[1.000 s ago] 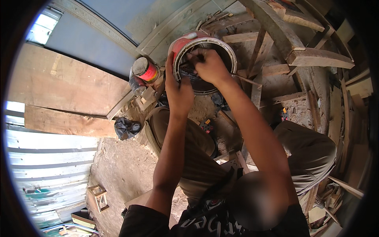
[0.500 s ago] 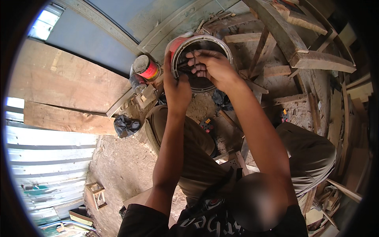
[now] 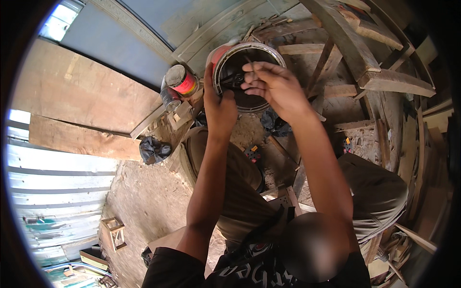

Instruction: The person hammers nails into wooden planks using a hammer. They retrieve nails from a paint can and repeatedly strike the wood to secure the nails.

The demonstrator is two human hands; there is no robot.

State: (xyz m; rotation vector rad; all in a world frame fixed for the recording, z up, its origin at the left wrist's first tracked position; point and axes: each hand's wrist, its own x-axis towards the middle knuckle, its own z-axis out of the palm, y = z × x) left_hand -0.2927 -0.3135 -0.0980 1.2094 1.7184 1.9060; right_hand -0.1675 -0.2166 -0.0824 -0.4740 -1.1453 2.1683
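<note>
A round bucket (image 3: 219,54) with a red and white outside stands tilted toward me, its dark inside showing. My left hand (image 3: 220,108) is closed on its near-left rim, fingers along the outside and thumb at the inner edge. Over the opening, my right hand (image 3: 271,86) pinches a thin dark rod between thumb and fingers; its exact kind is too small to make out. Some dark, thin items (image 3: 234,79) lie inside the bucket beside my right fingertips, partly in shadow.
Left of the bucket stand a red-labelled tin (image 3: 181,80) and a smaller grey can (image 3: 170,98). A black plastic bag (image 3: 154,150) lies by the wooden boards. Timber frames (image 3: 396,82) crowd the right, and a small wooden frame (image 3: 113,233) stands lower left.
My right hand has moved slightly right and back from the bucket's middle, bringing the thin rod more into sight. My left hand stays on the rim.
</note>
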